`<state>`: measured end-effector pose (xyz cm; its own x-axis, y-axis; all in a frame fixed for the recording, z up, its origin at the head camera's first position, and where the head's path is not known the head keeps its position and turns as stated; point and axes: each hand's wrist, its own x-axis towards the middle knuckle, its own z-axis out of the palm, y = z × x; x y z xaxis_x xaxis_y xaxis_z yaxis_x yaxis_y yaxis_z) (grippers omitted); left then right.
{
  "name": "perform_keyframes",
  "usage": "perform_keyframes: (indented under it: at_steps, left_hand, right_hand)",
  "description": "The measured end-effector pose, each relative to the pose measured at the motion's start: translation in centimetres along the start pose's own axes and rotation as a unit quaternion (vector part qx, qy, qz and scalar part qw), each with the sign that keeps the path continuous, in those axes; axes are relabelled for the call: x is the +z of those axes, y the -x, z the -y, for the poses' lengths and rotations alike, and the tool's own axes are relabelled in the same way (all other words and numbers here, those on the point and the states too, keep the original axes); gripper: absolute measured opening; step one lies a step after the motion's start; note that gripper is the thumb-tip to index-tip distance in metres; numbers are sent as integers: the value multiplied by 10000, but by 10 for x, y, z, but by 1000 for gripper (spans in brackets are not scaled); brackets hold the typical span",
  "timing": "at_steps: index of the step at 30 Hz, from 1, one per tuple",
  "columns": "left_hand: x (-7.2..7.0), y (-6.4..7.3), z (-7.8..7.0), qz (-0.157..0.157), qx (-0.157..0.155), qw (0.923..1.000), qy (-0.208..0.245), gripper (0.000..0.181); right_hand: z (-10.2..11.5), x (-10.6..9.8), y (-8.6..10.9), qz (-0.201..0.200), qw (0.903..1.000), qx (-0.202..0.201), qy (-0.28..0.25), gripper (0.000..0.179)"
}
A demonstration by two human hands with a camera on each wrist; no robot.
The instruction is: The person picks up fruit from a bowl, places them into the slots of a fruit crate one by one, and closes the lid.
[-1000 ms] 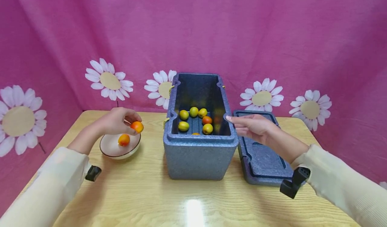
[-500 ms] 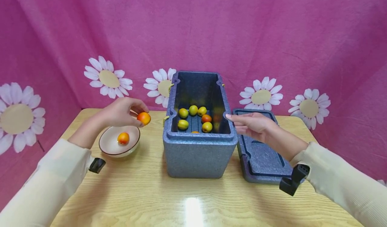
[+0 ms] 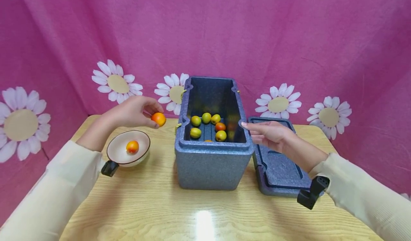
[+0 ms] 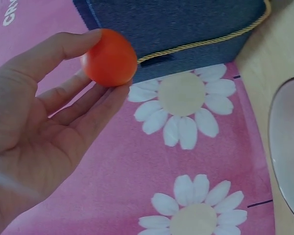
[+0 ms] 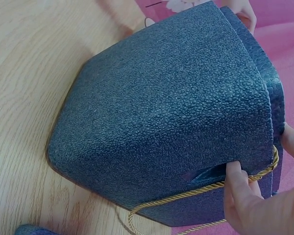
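Note:
My left hand (image 3: 135, 111) pinches a small round orange-red fruit (image 3: 158, 119) between thumb and fingertips, in the air left of a grey foam box (image 3: 208, 169). The left wrist view shows that fruit (image 4: 110, 58) smooth and glossy. Below the hand stands a white dark-rimmed bowl (image 3: 117, 148) with one orange-red fruit (image 3: 132, 147) inside. Several yellow-green and reddish fruits, such as a yellow one (image 3: 221, 136), lie on the box floor. My right hand (image 3: 269, 132) grips the box's right wall, thumb at the rim and fingers by the handle slot (image 5: 213, 174).
To the right, the grey box lid (image 3: 285, 168) lies on the wooden table (image 3: 144, 205), partly under my right forearm. A gold cord (image 5: 186, 194) runs along the box side. Behind everything hangs a pink cloth (image 3: 212, 30) with daisies.
The left hand has risen from over the bowl and moved right towards the box, carrying the fruit. My right hand stays at the box rim.

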<state>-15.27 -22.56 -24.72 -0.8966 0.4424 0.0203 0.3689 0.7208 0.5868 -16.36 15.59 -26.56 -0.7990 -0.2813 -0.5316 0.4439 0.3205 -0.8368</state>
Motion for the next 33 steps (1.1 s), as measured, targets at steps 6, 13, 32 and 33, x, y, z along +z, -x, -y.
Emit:
perform_keyframes:
  at_steps: [6, 13, 32, 33]
  left_hand:
    - [-8, -9, -11, 59, -99, 9999, -81, 32]
    - [-21, -20, -26, 135, -579, 9979, -258, 29]
    - [-44, -59, -76, -90, -563, 9984, -59, 35]
    - [-45, -61, -79, -87, -544, 9985, -51, 35]
  right_hand:
    - [0, -1, 0, 28, 10000, -38, 4, 84]
    - [0, -3, 0, 48, 9999, -40, -158, 86]
    - [-1, 1, -1, 16, 9996, -56, -282, 89]
    - [-1, 2, -1, 2, 9996, -57, -279, 89]
